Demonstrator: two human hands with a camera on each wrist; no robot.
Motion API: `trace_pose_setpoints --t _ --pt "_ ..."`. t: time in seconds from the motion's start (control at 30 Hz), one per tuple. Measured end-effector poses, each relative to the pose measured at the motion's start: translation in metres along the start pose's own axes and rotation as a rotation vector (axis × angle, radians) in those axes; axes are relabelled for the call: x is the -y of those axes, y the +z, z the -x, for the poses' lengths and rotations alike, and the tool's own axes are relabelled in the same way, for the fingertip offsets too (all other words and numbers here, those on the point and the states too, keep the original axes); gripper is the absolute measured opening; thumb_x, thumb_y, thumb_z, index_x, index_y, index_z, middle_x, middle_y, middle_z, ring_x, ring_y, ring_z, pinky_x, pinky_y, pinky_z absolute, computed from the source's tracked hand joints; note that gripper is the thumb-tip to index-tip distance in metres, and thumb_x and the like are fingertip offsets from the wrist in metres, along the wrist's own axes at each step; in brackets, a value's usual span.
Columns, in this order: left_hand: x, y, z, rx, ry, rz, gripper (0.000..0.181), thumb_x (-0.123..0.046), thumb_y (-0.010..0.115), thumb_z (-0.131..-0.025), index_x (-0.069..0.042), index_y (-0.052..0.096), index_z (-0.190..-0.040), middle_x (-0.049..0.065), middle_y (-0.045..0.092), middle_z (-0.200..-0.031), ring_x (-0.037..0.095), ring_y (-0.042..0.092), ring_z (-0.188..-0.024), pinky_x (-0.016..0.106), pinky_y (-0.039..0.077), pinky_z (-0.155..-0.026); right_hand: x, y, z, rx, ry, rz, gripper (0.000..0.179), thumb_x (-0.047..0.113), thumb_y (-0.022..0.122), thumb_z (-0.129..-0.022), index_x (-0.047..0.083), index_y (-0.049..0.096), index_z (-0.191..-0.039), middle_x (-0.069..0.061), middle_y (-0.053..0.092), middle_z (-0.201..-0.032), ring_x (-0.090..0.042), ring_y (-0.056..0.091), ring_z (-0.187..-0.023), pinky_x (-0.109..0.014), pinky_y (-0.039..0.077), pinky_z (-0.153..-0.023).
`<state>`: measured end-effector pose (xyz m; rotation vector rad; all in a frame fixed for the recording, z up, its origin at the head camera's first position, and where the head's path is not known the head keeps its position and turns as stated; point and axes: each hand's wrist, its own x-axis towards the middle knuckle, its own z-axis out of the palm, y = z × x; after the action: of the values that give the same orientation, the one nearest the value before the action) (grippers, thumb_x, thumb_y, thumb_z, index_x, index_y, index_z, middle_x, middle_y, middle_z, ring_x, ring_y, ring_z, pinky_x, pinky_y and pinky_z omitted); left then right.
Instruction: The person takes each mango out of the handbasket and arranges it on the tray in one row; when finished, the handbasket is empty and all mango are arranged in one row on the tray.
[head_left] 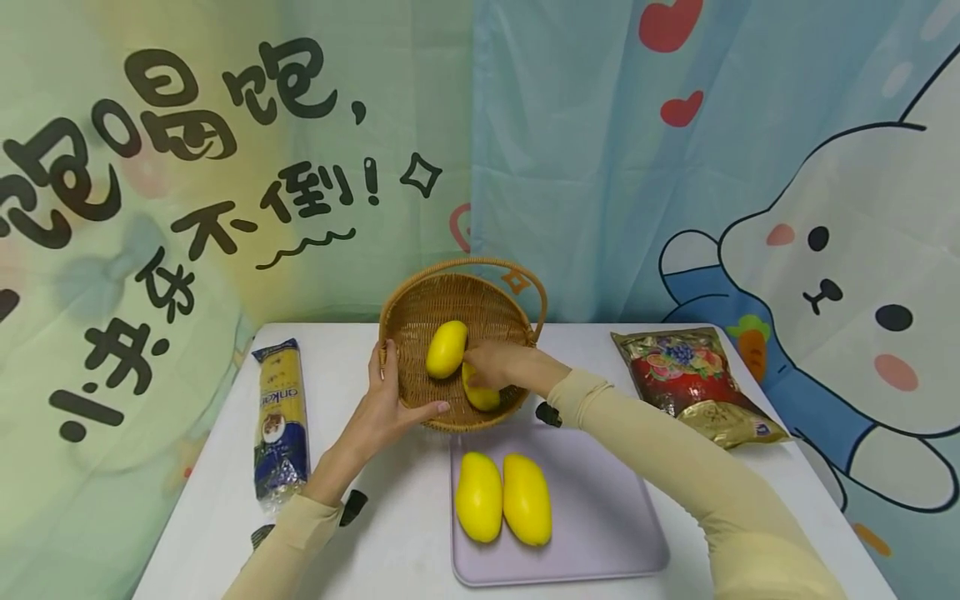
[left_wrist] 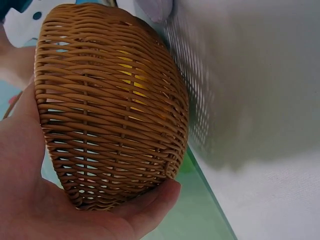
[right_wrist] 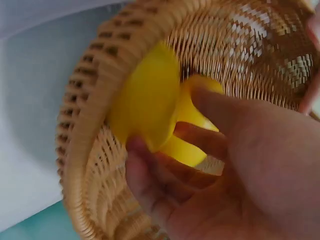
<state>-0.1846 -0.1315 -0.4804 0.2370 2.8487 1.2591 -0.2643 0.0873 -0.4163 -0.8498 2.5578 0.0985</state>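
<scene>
A brown wicker basket (head_left: 408, 310) is tipped so that its opening faces me. My left hand (head_left: 386, 408) grips its left side, the palm and fingers against the weave (left_wrist: 110, 110). Inside lie two yellow mangoes: one mango (head_left: 447, 350) on the left, another mango (head_left: 482, 397) on the right. Reaching into the basket, my right hand (head_left: 498, 364) holds the right mango (right_wrist: 150, 95) with its fingertips; the hand partly covers it in the head view. Two more mangoes, a left one (head_left: 478, 497) and a right one (head_left: 527, 500), lie side by side on a pale purple tray (head_left: 600, 508).
A blue and yellow pasta packet (head_left: 281, 425) lies at the table's left. Towards the back right lies a red and gold bag (head_left: 693, 383) with fruit pictures. Printed curtains (head_left: 555, 167) hang behind the white table (head_left: 375, 542).
</scene>
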Motion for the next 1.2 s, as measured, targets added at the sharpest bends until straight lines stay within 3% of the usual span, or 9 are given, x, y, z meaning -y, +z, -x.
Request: trace_pose_setpoints --t 0.13,0.37,0.5,0.67,0.77,0.9,1.0,1.07,1.2 --pt "0.000 0.001 0.000 0.000 -0.006 0.004 0.135 -0.068 0.079 -0.075 -0.015 -0.008 -0.164 0.012 -0.016 -0.169 0.048 0.056 -0.126 0.055 0.052 -0.097 -0.009 -0.004 0.002 -0.016 0.028 -0.056 0.039 0.009 0.050 -0.106 0.007 0.057 -0.144 -0.015 0.053 -0.148 -0.031 0.051 -0.137 -0.043 0.041 -0.115" --pt "0.000 -0.001 0.000 0.003 -0.015 0.010 0.135 -0.071 0.078 -0.075 -0.017 -0.008 -0.164 0.012 -0.016 -0.169 0.048 0.056 -0.126 0.055 0.051 -0.099 -0.014 -0.001 0.001 -0.052 -0.024 -0.037 0.043 -0.005 0.064 -0.096 0.008 0.061 -0.137 -0.013 0.058 -0.143 -0.030 0.055 -0.132 -0.041 0.046 -0.110" --pt "0.000 -0.001 0.000 0.010 -0.020 0.012 0.134 -0.071 0.077 -0.074 -0.019 -0.008 -0.164 0.011 -0.017 -0.169 0.048 0.056 -0.127 0.055 0.051 -0.100 -0.016 0.000 0.000 -0.032 -0.033 -0.036 0.051 -0.002 0.068 -0.094 0.014 0.057 -0.141 -0.012 0.056 -0.145 -0.031 0.054 -0.133 -0.045 0.045 -0.110" --pt "0.001 -0.001 -0.001 0.004 -0.013 0.008 0.134 -0.069 0.078 -0.075 -0.017 -0.008 -0.164 0.013 -0.016 -0.169 0.048 0.055 -0.127 0.055 0.051 -0.100 -0.018 0.001 0.001 0.003 -0.014 -0.008 0.061 0.015 0.077 -0.091 0.020 0.055 -0.147 -0.015 0.044 -0.154 -0.036 0.043 -0.143 -0.054 0.037 -0.116" --pt "0.001 -0.001 -0.001 0.000 -0.007 0.006 0.134 -0.068 0.078 -0.076 -0.016 -0.007 -0.164 0.013 -0.016 -0.169 0.048 0.056 -0.127 0.055 0.051 -0.100 -0.020 0.004 0.000 -0.020 -0.026 -0.007 0.054 0.023 0.083 -0.086 0.017 0.062 -0.136 -0.013 0.051 -0.145 -0.033 0.048 -0.136 -0.052 0.040 -0.114" --pt "0.002 -0.001 -0.001 -0.003 -0.003 0.009 0.134 -0.069 0.078 -0.075 -0.015 -0.006 -0.164 0.013 -0.015 -0.169 0.048 0.055 -0.128 0.055 0.050 -0.101 -0.020 0.005 0.000 -0.035 -0.054 -0.091 0.051 0.020 0.085 -0.085 0.011 0.061 -0.128 -0.011 0.060 -0.132 -0.028 0.056 -0.124 -0.045 0.045 -0.108" --pt "0.002 -0.001 -0.001 -0.003 -0.002 0.012 0.134 -0.069 0.078 -0.075 -0.016 -0.006 -0.164 0.013 -0.015 -0.169 0.048 0.054 -0.130 0.056 0.050 -0.102 -0.020 0.006 0.000 -0.010 -0.078 -0.133 0.061 0.016 0.082 -0.087 0.010 0.053 -0.141 -0.011 0.060 -0.137 -0.028 0.056 -0.128 -0.043 0.044 -0.111" --pt "0.002 -0.001 -0.001 -0.002 -0.004 0.011 0.134 -0.070 0.078 -0.075 -0.016 -0.006 -0.164 0.012 -0.015 -0.169 0.048 0.054 -0.129 0.056 0.050 -0.101 -0.020 0.006 0.000 0.009 -0.090 -0.100 0.068 0.014 0.079 -0.090 0.016 0.047 -0.150 -0.011 0.058 -0.141 -0.027 0.054 -0.130 -0.043 0.043 -0.112" --pt "0.002 -0.001 -0.001 -0.004 -0.009 0.007 0.134 -0.069 0.078 -0.075 -0.016 -0.006 -0.164 0.012 -0.015 -0.169 0.048 0.056 -0.127 0.056 0.052 -0.099 -0.018 0.007 0.000 0.066 -0.095 0.011 0.076 0.013 0.073 -0.095 0.030 0.035 -0.158 -0.012 0.063 -0.123 -0.024 0.062 -0.103 -0.039 0.053 -0.094"
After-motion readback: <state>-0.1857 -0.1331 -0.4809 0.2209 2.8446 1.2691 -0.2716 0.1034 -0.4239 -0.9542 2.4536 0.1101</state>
